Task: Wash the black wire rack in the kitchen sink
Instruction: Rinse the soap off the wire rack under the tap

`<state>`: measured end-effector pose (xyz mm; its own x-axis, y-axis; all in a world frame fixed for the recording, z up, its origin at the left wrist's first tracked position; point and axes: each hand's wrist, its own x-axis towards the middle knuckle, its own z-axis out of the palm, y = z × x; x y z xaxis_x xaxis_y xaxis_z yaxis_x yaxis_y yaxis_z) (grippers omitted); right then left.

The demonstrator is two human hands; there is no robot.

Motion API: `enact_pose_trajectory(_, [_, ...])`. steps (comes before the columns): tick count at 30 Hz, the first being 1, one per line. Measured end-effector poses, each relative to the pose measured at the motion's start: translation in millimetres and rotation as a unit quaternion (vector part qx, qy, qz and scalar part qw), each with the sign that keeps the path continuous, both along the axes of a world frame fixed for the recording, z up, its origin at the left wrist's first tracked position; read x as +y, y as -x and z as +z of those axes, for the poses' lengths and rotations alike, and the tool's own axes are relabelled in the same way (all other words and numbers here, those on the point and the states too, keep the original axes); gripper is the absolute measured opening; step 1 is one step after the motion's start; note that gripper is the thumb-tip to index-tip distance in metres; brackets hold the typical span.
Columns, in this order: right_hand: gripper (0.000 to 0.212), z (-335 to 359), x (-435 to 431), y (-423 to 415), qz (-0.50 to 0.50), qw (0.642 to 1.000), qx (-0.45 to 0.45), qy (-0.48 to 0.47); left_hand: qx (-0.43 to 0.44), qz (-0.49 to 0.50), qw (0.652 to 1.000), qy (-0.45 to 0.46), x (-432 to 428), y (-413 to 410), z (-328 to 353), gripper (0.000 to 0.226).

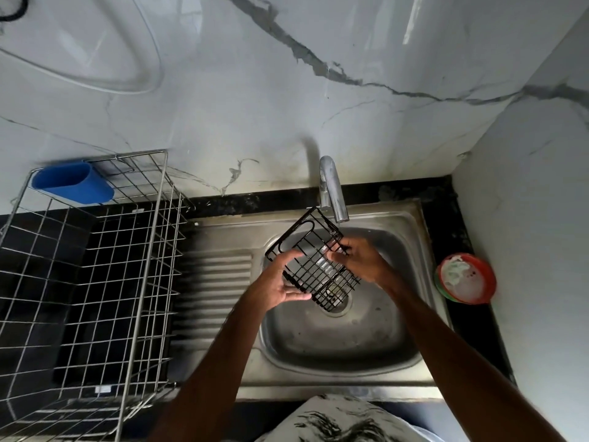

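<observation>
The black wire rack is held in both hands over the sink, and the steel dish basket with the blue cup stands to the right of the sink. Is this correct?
Not fully. In the head view the steel dish basket with the blue cup stands left of the sink, not right. The left hand and right hand do hold the black wire rack over it.

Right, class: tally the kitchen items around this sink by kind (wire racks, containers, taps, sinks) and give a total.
Wire racks: 2, the black wire rack and the silver dish rack
Containers: 2, the blue holder and the red-rimmed tub
Taps: 1, the tap
Sinks: 1, the sink
Total: 6
</observation>
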<state>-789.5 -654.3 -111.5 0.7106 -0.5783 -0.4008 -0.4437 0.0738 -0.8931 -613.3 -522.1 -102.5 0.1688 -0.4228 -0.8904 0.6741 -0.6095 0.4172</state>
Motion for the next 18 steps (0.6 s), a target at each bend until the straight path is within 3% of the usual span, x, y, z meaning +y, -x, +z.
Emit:
enact_pose_trajectory(3, [0.016,4.6,-0.5,0.1,0.000,1.000,0.007,0.005,0.000,0.011,1.000,-0.004,-0.1,1.1,-2.3,0.074])
enact_pose_trajectory(6, [0.020,23.5,-1.9,3.1,-0.054,0.998,0.032,0.017,-0.004,0.012,1.000,0.002,0.3,1.1,-0.9,0.038])
enact_pose_trajectory(8, [0.024,44.1,-4.2,7.1,-0.110,0.990,0.048,0.072,-0.008,0.011,1.000,-0.007,1.6,-0.4,0.9,0.027])
enact_pose_trajectory(10, [0.027,53.3,-3.4,6.5,-0.116,0.986,0.042,0.112,-0.019,0.009,1.000,-0.014,4.0,-1.3,1.4,0.025])
enact_pose_trajectory(12, [0.030,56.8,5.5,-4.3,-0.066,0.994,0.006,0.091,-0.032,0.002,0.999,-0.012,6.0,-1.7,-1.6,0.025])
enact_pose_trajectory(18, [0.079,28.6,-2.4,-41.3,0.036,0.999,0.011,-0.031,-0.037,-0.016,0.999,0.009,6.8,-3.0,-1.5,0.031])
